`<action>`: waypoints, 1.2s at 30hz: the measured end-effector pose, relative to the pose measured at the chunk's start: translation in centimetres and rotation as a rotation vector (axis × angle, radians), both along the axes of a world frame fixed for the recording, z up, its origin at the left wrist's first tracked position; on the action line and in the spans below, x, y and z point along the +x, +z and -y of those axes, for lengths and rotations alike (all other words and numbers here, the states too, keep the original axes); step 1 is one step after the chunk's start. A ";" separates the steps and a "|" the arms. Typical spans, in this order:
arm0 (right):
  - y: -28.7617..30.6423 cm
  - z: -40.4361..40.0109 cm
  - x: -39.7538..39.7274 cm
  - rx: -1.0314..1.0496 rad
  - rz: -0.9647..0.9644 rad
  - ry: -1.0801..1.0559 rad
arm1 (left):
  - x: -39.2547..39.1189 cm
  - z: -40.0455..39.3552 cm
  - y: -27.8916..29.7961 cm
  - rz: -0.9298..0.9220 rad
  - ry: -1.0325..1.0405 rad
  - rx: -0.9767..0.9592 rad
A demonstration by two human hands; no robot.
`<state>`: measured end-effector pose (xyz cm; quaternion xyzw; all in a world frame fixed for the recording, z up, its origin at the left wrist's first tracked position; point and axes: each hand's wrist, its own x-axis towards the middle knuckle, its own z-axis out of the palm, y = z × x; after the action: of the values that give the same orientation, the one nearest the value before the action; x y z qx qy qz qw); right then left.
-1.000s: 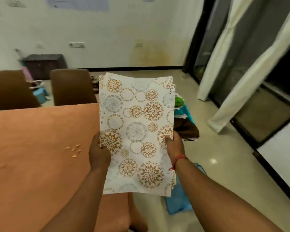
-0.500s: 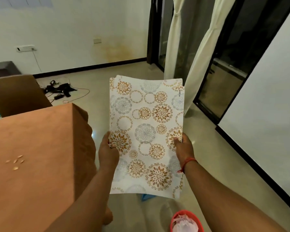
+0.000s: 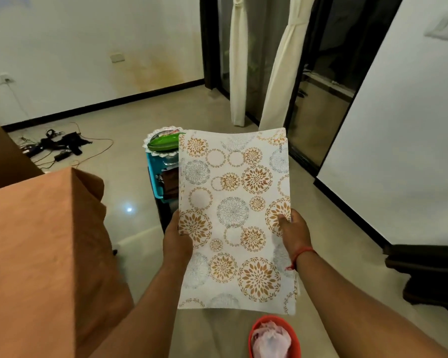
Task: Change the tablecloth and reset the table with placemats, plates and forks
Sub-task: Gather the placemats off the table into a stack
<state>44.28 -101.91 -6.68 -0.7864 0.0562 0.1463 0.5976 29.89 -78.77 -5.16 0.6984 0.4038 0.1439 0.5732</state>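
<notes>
While the orange tablecloth (image 3: 36, 241) covers the table at left, the left hand (image 3: 177, 239) and right hand (image 3: 294, 235) each pinch a side edge of the patterned placemats (image 3: 234, 218); held flat above the floor, clear of the table, probably for carrying; the stack sags little that way.
</notes>
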 end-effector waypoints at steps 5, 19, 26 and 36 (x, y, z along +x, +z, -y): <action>1.4 1.6 1.7 -0.033 0.032 -0.070 | 3.1 1.1 0.5 0.068 -0.052 -0.031; -1.1 0.5 14.0 -0.075 0.049 0.196 | 9.5 3.7 -0.9 0.115 0.282 -0.186; -2.3 1.1 19.8 -0.056 -0.004 0.381 | 12.2 9.6 -1.3 0.087 0.512 -0.126; -0.3 -1.0 23.5 -0.025 0.054 0.517 | 13.8 9.0 -0.2 0.063 0.575 -0.030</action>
<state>67.82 -100.95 -6.94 -0.7856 -0.1609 0.2725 0.5317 43.72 -87.79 -5.35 0.5416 0.5694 0.3162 0.5315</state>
